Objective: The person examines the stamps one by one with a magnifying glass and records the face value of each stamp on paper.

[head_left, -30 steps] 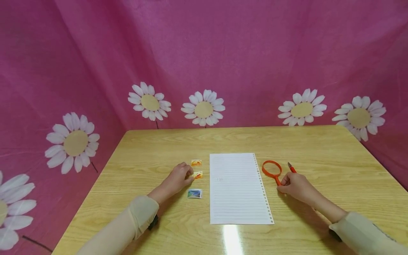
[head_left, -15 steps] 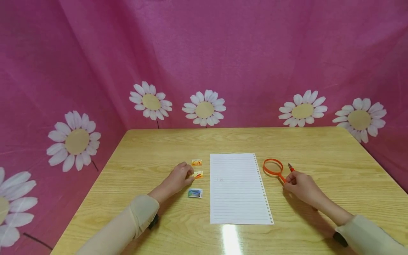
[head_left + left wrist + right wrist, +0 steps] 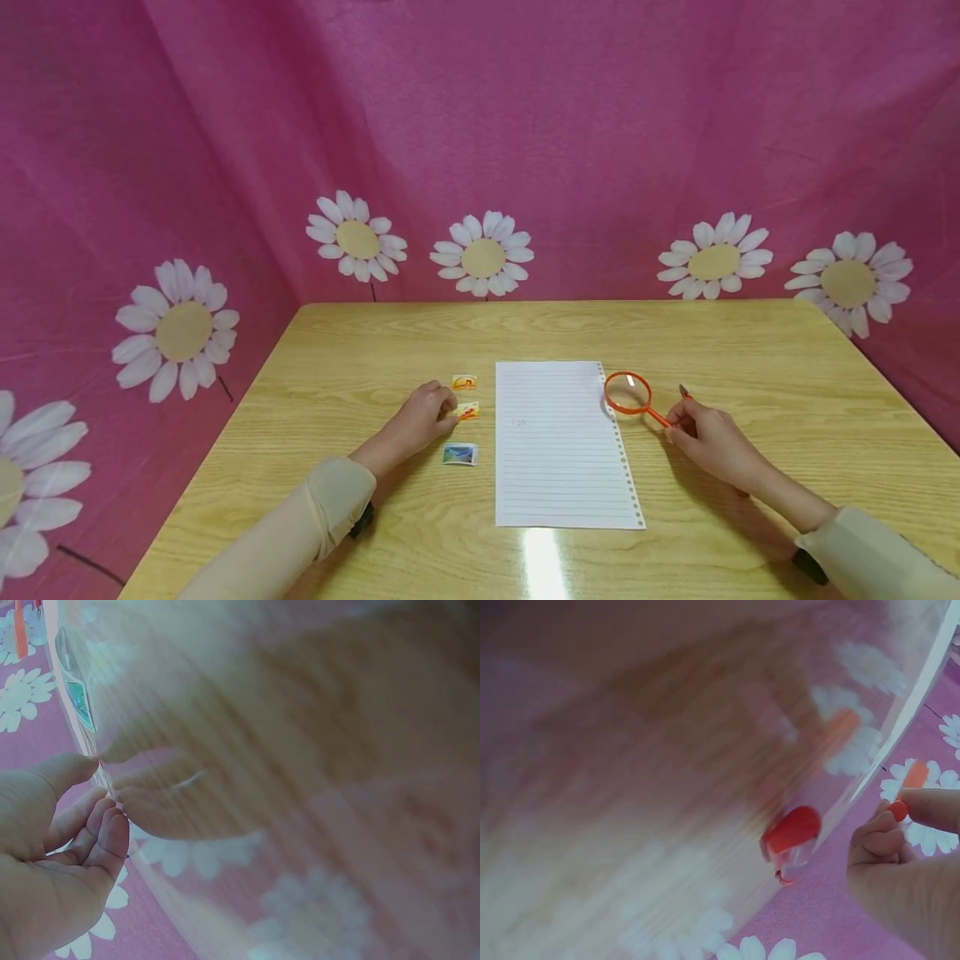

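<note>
In the head view, my left hand (image 3: 420, 419) rests on the table, fingertips at the left edge of a yellow-and-red stamp-like picture (image 3: 467, 411). The left wrist view shows that thumb and fingertips apart, down at the tabletop. My right hand (image 3: 711, 439) pinches the handle of an orange magnifying glass (image 3: 658, 417) between thumb and fingers, with its lens over the right, punched edge of a lined sheet (image 3: 558, 467). In the right wrist view, the handle's end (image 3: 898, 811) sticks out below the thumb. A red pen (image 3: 685, 391) lies behind the right hand, mostly hidden by it.
A second yellow stamp-like picture (image 3: 464, 382) lies beyond the left hand's one, and a blue-green picture with white border (image 3: 460, 454) lies nearer. Faint writing (image 3: 517, 422) marks the sheet. A pink flowered cloth (image 3: 600, 150) hangs behind the glossy wooden table (image 3: 360, 342).
My right hand first drew the magnifying glass slightly right, then swung its lens left over the sheet's edge, tilting it. My left hand stays in place at the yellow picture.
</note>
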Demonstrator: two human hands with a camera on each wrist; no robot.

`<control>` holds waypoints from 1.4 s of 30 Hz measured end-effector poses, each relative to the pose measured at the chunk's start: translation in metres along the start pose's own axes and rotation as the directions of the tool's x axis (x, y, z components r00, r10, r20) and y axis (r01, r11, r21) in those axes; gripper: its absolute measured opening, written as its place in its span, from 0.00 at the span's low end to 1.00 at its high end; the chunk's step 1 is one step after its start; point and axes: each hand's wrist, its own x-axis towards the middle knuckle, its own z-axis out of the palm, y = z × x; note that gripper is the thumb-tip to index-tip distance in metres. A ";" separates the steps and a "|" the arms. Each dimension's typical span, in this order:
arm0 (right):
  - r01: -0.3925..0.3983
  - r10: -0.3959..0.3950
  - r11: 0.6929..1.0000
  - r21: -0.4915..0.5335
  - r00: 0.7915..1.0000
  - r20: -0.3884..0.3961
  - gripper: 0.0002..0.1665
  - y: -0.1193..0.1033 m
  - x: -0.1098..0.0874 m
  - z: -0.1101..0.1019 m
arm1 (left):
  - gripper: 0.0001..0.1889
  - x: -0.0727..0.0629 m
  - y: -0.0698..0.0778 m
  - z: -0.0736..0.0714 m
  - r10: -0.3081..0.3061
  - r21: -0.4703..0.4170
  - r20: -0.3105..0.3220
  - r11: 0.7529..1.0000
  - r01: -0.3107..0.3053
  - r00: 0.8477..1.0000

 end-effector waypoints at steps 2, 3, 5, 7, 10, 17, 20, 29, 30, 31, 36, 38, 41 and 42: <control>0.028 -0.028 1.000 0.002 0.999 -0.015 0.03 0.000 0.000 0.001 | 0.06 0.000 0.000 0.000 -0.001 0.004 0.002 1.000 0.001 1.000; 0.043 -0.043 0.999 -0.002 0.999 -0.023 0.03 0.000 0.001 0.001 | 0.06 0.000 0.000 0.000 -0.004 0.005 0.004 1.000 0.004 1.000; 0.079 -0.080 0.997 -0.012 0.996 -0.040 0.04 0.001 0.001 0.002 | 0.06 0.000 0.000 0.000 -0.010 0.004 0.008 1.000 0.010 1.000; 0.121 -0.123 0.992 -0.030 0.990 -0.062 0.05 0.002 0.002 0.003 | 0.06 0.000 0.000 -0.001 -0.017 0.001 0.012 1.000 0.017 1.000; 0.181 -0.186 0.982 -0.054 0.979 -0.090 0.08 0.003 0.003 0.004 | 0.06 0.000 0.001 -0.002 -0.021 0.003 0.013 1.000 0.021 1.000; 0.291 -0.306 0.950 -0.111 0.941 -0.143 0.12 0.006 0.006 0.008 | 0.06 -0.001 0.000 -0.001 -0.026 0.003 0.015 1.000 0.026 1.000; 0.321 -0.338 0.938 -0.129 0.929 -0.151 0.14 0.005 0.008 0.009 | 0.06 -0.001 -0.001 -0.001 -0.013 0.003 0.010 1.000 0.013 1.000; 0.370 -0.387 0.920 -0.130 0.910 -0.146 0.16 0.001 0.012 0.012 | 0.07 -0.001 -0.002 0.000 0.011 0.012 0.003 1.000 -0.011 1.000; 0.373 -0.390 0.919 -0.129 0.909 -0.146 0.16 0.001 0.012 0.013 | 0.07 -0.001 -0.002 0.000 0.009 0.013 0.005 1.000 -0.009 1.000; 0.377 -0.393 0.917 -0.127 0.908 -0.146 0.16 0.001 0.013 0.013 | 0.07 -0.001 -0.002 0.000 0.006 0.012 0.006 1.000 -0.006 1.000; 0.411 -0.427 0.902 -0.131 0.891 -0.151 0.17 0.001 0.016 0.016 | 0.07 0.000 -0.001 -0.001 -0.010 0.009 0.017 1.000 0.010 1.000; 0.429 -0.448 0.893 -0.138 0.880 -0.157 0.18 0.000 0.017 0.018 | 0.07 0.000 0.000 -0.001 -0.008 0.009 0.016 1.000 0.008 1.000; 0.455 -0.476 0.878 -0.148 0.864 -0.164 0.19 0.000 0.019 0.020 | 0.07 0.001 -0.001 -0.002 -0.010 0.015 0.019 1.000 0.010 1.000; 0.461 -0.482 0.874 -0.152 0.861 -0.163 0.19 -0.001 0.020 0.020 | 0.07 0.001 -0.001 -0.001 -0.013 0.016 0.020 1.000 0.012 1.000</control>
